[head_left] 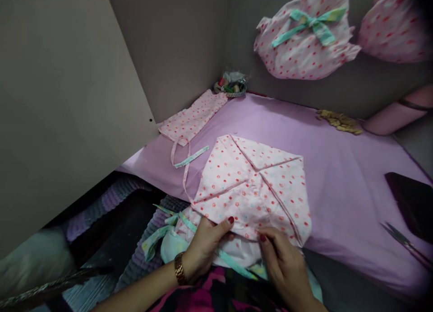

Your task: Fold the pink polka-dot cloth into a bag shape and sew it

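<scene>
A pink cotton cloth piece (230, 181) with small red flower prints lies partly on the table, its flaps folded in toward the middle. My left hand (206, 242) pinches its near edge, the thumb on top and the other fingers underneath. To the right, my right hand (282, 260) grips the same edge between thumb and fingers. Beneath the hands, more pink fabric with mint-green trim (237, 263) bunches on my lap. A narrow pink strap (185, 181) runs from the cloth's left corner toward the back.
On the lilac-covered table (348, 203) lie scissors (404, 244), a dark flat object (411, 203) and a flat printed fabric piece (199, 115). A small basket (233, 93) holds sewing items at the back. A bow-tied printed bag (307, 36) hangs on the wall. A white panel (67, 86) stands left.
</scene>
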`<state>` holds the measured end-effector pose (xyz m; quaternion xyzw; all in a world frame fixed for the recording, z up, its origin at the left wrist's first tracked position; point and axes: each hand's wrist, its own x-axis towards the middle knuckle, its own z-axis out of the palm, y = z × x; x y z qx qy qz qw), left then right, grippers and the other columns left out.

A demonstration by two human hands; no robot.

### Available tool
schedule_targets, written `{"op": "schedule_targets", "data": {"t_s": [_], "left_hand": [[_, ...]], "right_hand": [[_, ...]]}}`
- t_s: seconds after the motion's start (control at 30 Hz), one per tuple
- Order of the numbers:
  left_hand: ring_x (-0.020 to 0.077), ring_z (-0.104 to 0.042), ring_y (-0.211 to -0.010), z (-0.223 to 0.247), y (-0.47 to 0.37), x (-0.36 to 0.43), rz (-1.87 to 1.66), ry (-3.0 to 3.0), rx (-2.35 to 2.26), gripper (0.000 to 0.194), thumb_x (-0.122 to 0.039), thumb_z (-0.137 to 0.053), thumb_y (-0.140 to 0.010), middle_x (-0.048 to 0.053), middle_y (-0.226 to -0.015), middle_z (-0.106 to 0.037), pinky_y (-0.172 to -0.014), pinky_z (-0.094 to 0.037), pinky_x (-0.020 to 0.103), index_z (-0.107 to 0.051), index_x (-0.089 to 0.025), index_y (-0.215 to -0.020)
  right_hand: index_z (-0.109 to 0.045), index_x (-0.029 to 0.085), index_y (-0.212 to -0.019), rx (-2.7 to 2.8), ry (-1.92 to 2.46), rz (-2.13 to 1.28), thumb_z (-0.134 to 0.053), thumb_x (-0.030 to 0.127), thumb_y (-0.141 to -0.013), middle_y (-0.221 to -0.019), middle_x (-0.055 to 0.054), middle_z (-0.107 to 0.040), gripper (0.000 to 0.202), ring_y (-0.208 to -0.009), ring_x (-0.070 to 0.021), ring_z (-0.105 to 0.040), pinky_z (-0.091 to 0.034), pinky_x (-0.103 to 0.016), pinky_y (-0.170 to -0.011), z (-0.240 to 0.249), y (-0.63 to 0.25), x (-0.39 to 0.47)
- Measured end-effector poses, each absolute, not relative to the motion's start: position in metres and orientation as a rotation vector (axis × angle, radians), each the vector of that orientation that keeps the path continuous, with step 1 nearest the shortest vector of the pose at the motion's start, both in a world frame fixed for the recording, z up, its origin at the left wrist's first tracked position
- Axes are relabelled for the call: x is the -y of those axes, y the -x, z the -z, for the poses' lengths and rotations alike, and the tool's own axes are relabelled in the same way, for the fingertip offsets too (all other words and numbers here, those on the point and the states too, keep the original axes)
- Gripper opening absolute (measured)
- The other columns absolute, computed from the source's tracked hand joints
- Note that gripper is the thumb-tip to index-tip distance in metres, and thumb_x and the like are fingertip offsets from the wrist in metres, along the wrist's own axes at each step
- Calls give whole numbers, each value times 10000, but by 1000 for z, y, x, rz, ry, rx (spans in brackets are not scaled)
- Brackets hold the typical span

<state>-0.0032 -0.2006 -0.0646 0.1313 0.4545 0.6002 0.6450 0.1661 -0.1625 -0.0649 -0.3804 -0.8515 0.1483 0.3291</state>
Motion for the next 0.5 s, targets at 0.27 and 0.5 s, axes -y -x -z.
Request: {"op": "schedule_targets", "data": {"t_s": [0.27,0.5], "left_hand": [[173,-590,-808,64,3,201,-1329,-338,-1031,365,-319,-703,-712,84,-1052,-640,-670,-473,262,-629,-163,-1034],[123,-541,-651,67,3,199,-1328,-358,-1054,322,-325,-698,-710,34,-864,-646,-602,-447,242,-640,-161,-981]], "right_hand": [[-674,203,-906,2249,923,-421,-485,206,-869,-818,-31,-730,192,-698,-155,-695,-565,-214,-625,45,-157,160],[-697,208,-951,2310,933,-485,-462,188,-859,-844,-42,-730,254,-705,-172,-700,-576,-236,-607,46,-155,159]]}}
